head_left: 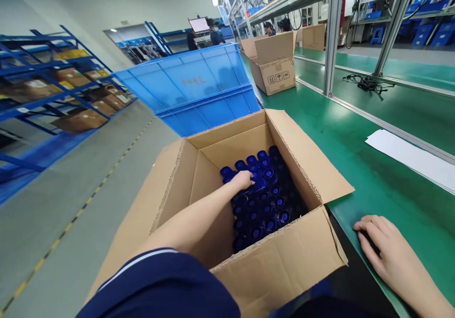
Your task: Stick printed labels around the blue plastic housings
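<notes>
Head camera, factory packing line: a person's left hand [243, 179] reaches down into an open cardboard box [284, 261] standing at the near edge of a green bench [391, 185]. The box is packed with dark blue capped pieces [265, 199]. They seem to stand upright in rows, round tops facing up, so their long axis runs straight down into the box.

The fingers curl over one piece at the back of the load, which touches the fingertips on their 3 o'clock side. The rest of the load spreads from the hand toward 5 o'clock. Whether the fingers have a firm hold on that piece or only rest on it cannot be told from this angle.

The left forearm comes in from 7 o'clock, a navy sleeve with a white stripe at the bottom of the picture, wrist bent slightly down, back of the hand up.

The right hand [386, 251] lies palm down on the bench outside the box, at 4 o'clock from it and well apart from the blue pieces. Its fingers are loosely bent and hold nothing, so the left hand is much the nearer.

Beyond the box, at 11 o'clock, a blue plastic crate [199, 86] tilts on its side, and a second carton [275, 67] stands at 12 o'clock. White sheets [412, 159] lie at 3 o'clock. Blue racks [53, 95] hold cartons across the aisle at 9 o'clock.
</notes>
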Demonstrator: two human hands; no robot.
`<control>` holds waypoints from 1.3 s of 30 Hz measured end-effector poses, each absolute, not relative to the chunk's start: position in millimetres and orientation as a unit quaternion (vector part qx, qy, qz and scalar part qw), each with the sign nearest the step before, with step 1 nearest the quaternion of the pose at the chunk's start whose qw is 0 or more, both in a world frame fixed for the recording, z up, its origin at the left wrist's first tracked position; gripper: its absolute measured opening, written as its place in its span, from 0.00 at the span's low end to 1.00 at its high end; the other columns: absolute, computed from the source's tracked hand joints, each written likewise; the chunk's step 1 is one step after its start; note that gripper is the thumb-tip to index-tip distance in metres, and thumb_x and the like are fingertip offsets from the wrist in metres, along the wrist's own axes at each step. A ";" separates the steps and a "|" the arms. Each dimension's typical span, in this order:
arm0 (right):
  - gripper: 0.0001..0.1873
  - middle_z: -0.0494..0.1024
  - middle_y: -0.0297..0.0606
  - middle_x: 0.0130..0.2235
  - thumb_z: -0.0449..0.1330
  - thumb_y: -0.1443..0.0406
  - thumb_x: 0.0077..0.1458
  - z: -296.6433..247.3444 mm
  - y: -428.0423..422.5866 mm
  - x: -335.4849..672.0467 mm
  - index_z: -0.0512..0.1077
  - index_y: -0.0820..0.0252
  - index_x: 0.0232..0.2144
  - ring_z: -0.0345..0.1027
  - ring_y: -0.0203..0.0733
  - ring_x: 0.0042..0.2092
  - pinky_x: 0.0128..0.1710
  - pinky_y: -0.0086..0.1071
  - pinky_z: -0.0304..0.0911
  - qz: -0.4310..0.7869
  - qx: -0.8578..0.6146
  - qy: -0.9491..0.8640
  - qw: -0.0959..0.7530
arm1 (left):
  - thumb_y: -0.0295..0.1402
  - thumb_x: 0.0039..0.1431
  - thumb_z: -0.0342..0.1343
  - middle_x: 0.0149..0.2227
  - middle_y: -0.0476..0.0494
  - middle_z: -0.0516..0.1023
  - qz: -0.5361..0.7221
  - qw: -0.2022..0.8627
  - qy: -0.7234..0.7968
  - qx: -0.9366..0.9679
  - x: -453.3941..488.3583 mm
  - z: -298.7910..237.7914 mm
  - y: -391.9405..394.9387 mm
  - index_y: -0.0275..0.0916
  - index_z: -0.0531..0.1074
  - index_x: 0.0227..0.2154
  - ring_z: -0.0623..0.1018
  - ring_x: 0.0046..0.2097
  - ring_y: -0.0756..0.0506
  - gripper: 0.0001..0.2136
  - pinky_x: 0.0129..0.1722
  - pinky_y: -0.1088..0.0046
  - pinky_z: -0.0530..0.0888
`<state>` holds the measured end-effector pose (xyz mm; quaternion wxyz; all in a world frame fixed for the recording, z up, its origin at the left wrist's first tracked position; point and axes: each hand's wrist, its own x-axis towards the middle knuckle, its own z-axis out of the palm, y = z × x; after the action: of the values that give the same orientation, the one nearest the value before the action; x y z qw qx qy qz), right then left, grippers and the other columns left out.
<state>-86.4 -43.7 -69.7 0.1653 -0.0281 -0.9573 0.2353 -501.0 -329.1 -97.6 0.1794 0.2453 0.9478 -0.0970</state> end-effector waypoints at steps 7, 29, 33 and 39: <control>0.08 0.71 0.43 0.46 0.51 0.62 0.70 -68.0 -46.9 -84.8 0.68 0.55 0.47 0.67 0.48 0.47 0.49 0.44 0.63 0.228 -0.038 -0.960 0.158 | 0.38 0.66 0.58 0.53 0.39 0.74 -0.096 0.214 0.946 0.222 -514.0 -180.7 -342.3 0.39 0.71 0.52 0.77 0.50 0.41 0.15 0.48 0.57 0.77; 0.09 0.72 0.41 0.46 0.52 0.60 0.70 -64.1 -48.1 -83.1 0.68 0.56 0.47 0.67 0.45 0.49 0.52 0.40 0.59 0.192 -0.044 -0.969 0.150 | 0.38 0.66 0.58 0.56 0.38 0.72 -0.031 0.139 0.973 0.183 -525.8 -244.5 -373.2 0.38 0.68 0.56 0.76 0.51 0.40 0.18 0.48 0.55 0.77; 0.10 0.72 0.41 0.47 0.52 0.60 0.70 -62.6 -48.3 -82.3 0.68 0.56 0.47 0.66 0.46 0.50 0.53 0.41 0.59 0.196 -0.053 -0.968 0.145 | 0.38 0.66 0.58 0.56 0.38 0.72 -0.011 0.136 0.973 0.186 -530.3 -240.8 -378.1 0.39 0.68 0.56 0.76 0.50 0.40 0.18 0.48 0.56 0.77; 0.09 0.72 0.41 0.47 0.52 0.60 0.69 -59.7 -48.6 -82.6 0.68 0.56 0.47 0.67 0.46 0.49 0.53 0.41 0.60 0.207 -0.061 -0.967 0.137 | 0.38 0.66 0.57 0.55 0.38 0.72 0.004 0.113 0.978 0.174 -549.0 -227.2 -382.2 0.39 0.68 0.56 0.76 0.51 0.40 0.18 0.49 0.55 0.77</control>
<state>-82.6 -48.6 -59.7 0.1366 -0.0608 -0.9668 0.2073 -549.0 -382.2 -227.2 0.1134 0.1738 0.9782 0.0039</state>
